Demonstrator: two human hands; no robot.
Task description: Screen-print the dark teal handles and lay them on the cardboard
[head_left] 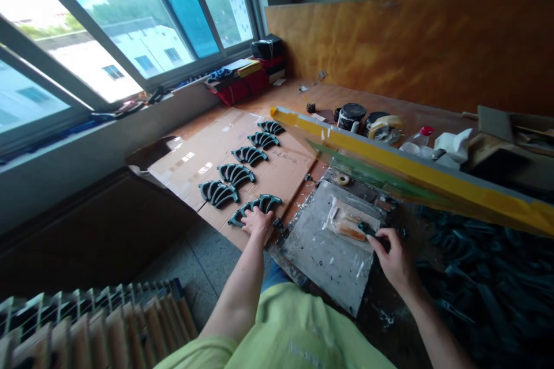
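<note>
My left hand (258,222) rests with fingers curled on a group of dark curved plastic parts (255,207) lying on a flat cardboard sheet (208,153). Several more groups of the same curved parts (236,173) lie in a row further out on the cardboard. My right hand (395,256) is closed on a small dark piece (373,234) at the edge of a smeared grey plate (324,253). Clear plastic wrap and an orange-brown strip (350,233) lie on the plate near that hand.
A long yellow-edged frame (411,170) slants across above the plate. Behind it stand a black tin (351,116), a tape roll (385,128), a bottle (418,138) and white cloth. A heap of dark parts (480,277) lies at right. Windows run along the left.
</note>
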